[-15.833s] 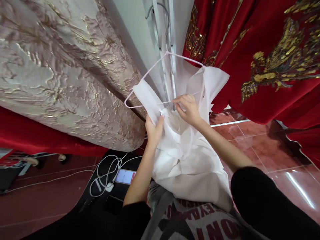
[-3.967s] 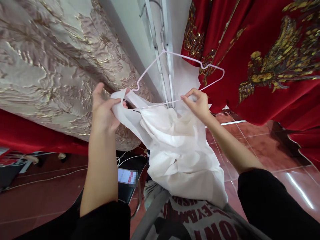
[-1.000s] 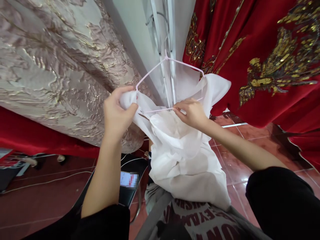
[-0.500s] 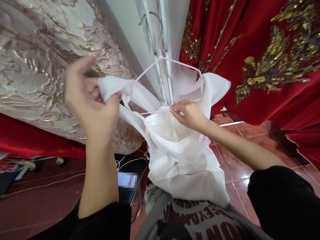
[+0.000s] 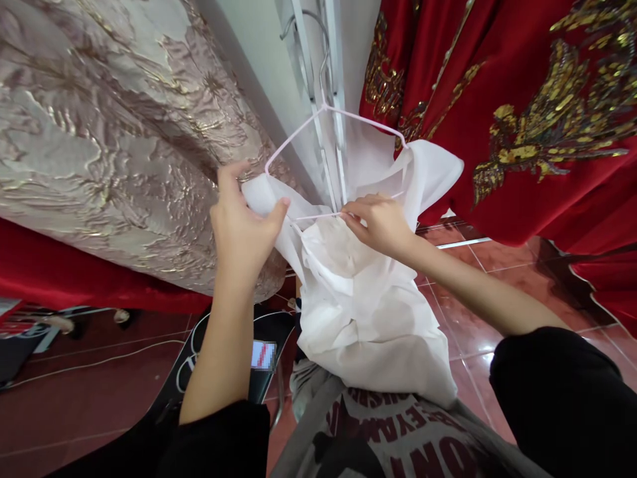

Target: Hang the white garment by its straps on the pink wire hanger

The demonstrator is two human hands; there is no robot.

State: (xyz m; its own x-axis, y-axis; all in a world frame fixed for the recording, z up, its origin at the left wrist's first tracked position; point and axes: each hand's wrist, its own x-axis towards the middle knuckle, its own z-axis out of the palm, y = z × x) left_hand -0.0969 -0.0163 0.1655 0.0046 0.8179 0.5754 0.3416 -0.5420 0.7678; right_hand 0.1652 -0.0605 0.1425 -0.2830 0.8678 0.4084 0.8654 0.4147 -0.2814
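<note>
A white sheer dress (image 5: 373, 312) hangs on a thin pink clothes hanger (image 5: 365, 118), its bunched lower part against my body. Its right shoulder piece lies over the hanger's right end. At the hanger's left end, my left hand (image 5: 243, 222) cups the other shoulder piece, with fabric between the thumb and the fingers. The thumb points up and right; some fingertips are hidden behind cloth. My right hand (image 5: 375, 222) pinches the hanger's lower bar near the middle, just above the neckline.
White metal uprights (image 5: 331, 133) stand behind the hanger's hook. A textured pinkish-gold fabric (image 5: 124, 146) hangs at left, and red cloth with gold sequins (image 5: 542, 139) at right. Below left, a phone (image 5: 263, 354) lies on a black seat (image 5: 271, 325) beside white cables. Red tiles (image 5: 478, 305) cover the floor.
My left hand has moved right, bringing the left shoulder piece in to the hanger's end, and its thumb has shifted off the strap. My right hand keeps its pinch on the bar.
</note>
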